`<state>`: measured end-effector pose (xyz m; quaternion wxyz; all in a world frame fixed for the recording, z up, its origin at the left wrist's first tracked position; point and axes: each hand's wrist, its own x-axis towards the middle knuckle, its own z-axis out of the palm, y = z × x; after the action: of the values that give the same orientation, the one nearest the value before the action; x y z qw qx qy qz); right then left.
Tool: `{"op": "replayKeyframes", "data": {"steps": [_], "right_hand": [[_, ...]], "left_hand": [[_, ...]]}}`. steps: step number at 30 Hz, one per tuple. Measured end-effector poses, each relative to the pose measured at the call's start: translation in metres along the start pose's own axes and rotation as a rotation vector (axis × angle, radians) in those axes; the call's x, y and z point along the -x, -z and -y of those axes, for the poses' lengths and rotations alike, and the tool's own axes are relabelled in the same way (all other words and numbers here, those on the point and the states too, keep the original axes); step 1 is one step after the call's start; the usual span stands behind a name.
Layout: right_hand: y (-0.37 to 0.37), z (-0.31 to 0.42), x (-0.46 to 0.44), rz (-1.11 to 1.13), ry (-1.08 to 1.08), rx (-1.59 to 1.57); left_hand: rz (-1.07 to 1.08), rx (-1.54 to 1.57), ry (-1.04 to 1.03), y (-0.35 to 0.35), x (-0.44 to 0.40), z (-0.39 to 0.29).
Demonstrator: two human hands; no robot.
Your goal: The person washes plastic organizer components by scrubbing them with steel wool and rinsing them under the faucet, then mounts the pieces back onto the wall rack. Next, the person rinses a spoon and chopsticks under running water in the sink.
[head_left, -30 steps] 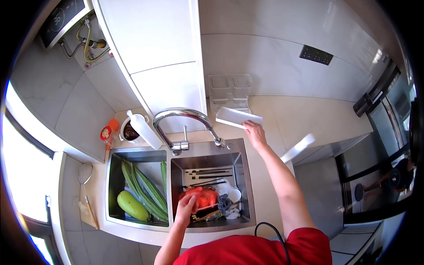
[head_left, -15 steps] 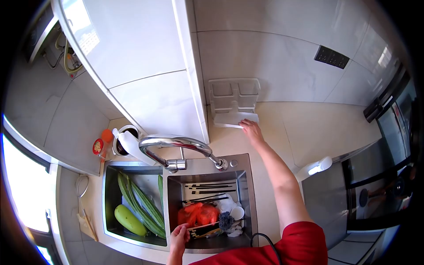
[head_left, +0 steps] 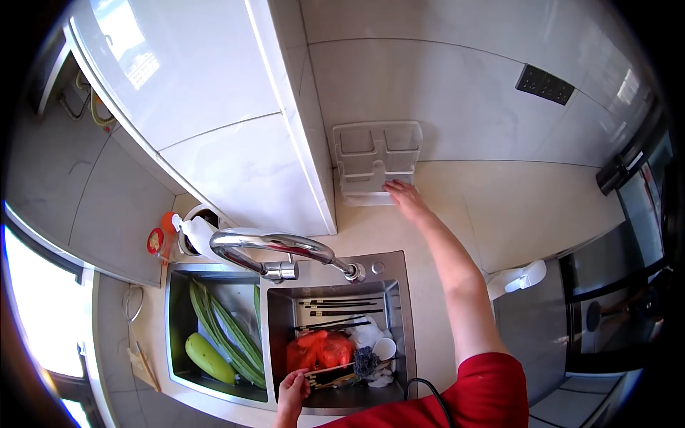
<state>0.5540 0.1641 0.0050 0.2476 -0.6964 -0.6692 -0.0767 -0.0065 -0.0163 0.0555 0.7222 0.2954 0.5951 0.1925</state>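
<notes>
My left hand (head_left: 292, 391) is at the front edge of the right sink basin, closed on a thin pale stick (head_left: 332, 369). The stick's far end reaches a dark grey mesh scrubber (head_left: 366, 362). Around it lie a red plastic bag (head_left: 321, 349), a small white cup (head_left: 384, 348) and several black chopsticks (head_left: 346, 312). On the counter by the wall, my right hand (head_left: 405, 198) rests with fingers stretched over the front of a clear plastic holder (head_left: 378, 139). Its fingertips are partly hidden, and I see nothing held there.
A curved chrome faucet (head_left: 285, 242) arches over the sink. Long green gourds (head_left: 228, 332) and a thick pale green one (head_left: 210, 358) lie in the left basin. Behind it stand a white bottle (head_left: 196, 234) and a red-lidded jar (head_left: 157, 242). A wall corner (head_left: 303, 143) juts forward.
The whitish flat piece under my right hand, tilted up before, now sits low in the holder's front. My right fingers have loosened and lie over it. My left hand keeps the stick.
</notes>
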Motion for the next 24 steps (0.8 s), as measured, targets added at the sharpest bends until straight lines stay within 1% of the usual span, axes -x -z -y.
{"op": "replayKeyframes", "data": {"steps": [4,6,10,12,19,24], "right_hand": [[-0.006,-0.014,-0.007,0.030,0.004,0.016],[-0.005,-0.016,-0.009,0.098,-0.031,-0.004],[-0.003,-0.015,-0.013,0.123,-0.048,-0.004],[0.000,-0.015,-0.014,0.173,-0.099,-0.006],[-0.003,-0.015,-0.013,0.182,-0.081,0.035],[-0.006,-0.010,-0.013,0.132,-0.139,-0.024]], "left_hand": [[-0.017,-0.009,0.012,-0.003,0.003,-0.003],[-0.017,-0.008,0.014,-0.002,0.004,-0.002],[-0.027,-0.008,0.016,-0.002,0.004,-0.001],[-0.036,-0.012,0.024,-0.004,0.004,-0.002],[-0.023,-0.033,0.025,0.000,0.000,0.001],[-0.021,-0.023,0.017,0.000,-0.002,0.002]]}}
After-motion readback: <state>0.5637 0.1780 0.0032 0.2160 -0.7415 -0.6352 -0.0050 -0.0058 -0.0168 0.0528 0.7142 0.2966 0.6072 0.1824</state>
